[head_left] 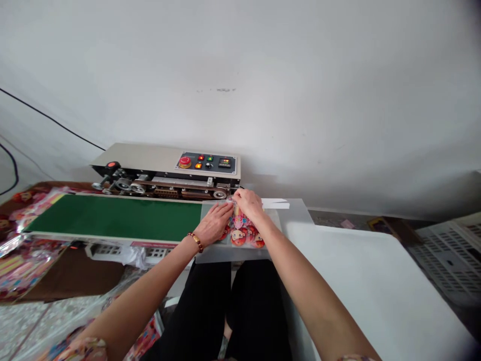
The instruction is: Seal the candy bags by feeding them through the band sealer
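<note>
A clear plastic bag (244, 235) with printed red-and-yellow cartoon faces lies on a translucent sheet (296, 210) at the right end of the band sealer (150, 155). My right hand (250, 201) is closed, pinching the bag's top edge close to the sealer's intake. Much of that edge is hidden beneath the fingers. On the bag's left side rests my left hand (216, 223), its fingers stretched out flat and angled toward the right hand. The sealer's green conveyor belt (120, 216) runs away to the left of the left hand.
The sealer's control panel (206, 163) has lit buttons and a red stop knob (185, 161). At left, a brown carton (75, 273) holds several colourful packets (22, 265). A white table (361, 281) stands to the right, with grey plastic crates (454, 255) beyond it.
</note>
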`<state>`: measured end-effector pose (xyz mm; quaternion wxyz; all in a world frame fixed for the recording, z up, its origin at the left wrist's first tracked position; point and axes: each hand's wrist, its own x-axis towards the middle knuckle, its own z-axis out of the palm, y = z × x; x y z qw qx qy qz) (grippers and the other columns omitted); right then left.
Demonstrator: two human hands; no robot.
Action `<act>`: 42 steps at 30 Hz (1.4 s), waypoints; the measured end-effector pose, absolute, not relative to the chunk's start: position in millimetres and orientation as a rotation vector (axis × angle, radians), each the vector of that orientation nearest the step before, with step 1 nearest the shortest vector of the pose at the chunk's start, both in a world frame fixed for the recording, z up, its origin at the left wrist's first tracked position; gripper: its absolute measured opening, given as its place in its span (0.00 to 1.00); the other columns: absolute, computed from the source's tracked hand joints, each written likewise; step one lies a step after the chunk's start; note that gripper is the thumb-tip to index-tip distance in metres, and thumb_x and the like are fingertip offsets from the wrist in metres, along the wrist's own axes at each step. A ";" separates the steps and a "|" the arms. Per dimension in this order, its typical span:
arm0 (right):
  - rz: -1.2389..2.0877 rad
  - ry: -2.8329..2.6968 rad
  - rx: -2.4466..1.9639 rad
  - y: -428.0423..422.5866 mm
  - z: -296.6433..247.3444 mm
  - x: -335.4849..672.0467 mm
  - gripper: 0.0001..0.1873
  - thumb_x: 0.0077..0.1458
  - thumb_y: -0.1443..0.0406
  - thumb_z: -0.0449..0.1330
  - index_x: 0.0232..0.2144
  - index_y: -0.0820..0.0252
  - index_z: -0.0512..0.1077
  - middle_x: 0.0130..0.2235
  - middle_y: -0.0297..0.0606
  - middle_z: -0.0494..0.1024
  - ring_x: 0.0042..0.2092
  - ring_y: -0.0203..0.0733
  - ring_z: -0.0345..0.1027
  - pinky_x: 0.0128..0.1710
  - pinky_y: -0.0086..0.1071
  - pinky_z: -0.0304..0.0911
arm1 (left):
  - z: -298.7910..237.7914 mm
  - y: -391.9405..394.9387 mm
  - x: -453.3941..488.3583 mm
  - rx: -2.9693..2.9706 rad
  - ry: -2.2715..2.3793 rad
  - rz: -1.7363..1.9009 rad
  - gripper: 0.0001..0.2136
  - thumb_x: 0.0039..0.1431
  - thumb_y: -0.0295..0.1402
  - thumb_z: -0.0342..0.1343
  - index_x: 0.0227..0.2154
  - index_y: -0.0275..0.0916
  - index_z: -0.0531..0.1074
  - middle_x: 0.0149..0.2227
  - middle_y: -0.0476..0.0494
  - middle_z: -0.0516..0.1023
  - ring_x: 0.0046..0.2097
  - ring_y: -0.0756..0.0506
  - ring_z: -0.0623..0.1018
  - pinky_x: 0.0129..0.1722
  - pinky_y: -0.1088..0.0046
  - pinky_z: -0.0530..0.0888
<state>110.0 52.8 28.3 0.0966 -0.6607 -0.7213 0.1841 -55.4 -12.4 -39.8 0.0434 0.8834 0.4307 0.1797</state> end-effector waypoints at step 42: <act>0.042 -2.376 -1.540 -28.0 -21.1 191.3 0.18 0.71 0.63 0.51 0.58 0.55 0.72 0.62 0.44 0.71 0.65 0.59 0.55 0.65 0.67 0.36 | -45.3 -20.9 -105.5 2.588 1.644 0.504 0.23 0.67 0.26 0.42 0.63 0.34 0.65 0.65 0.31 0.68 0.67 0.37 0.66 0.68 0.51 0.60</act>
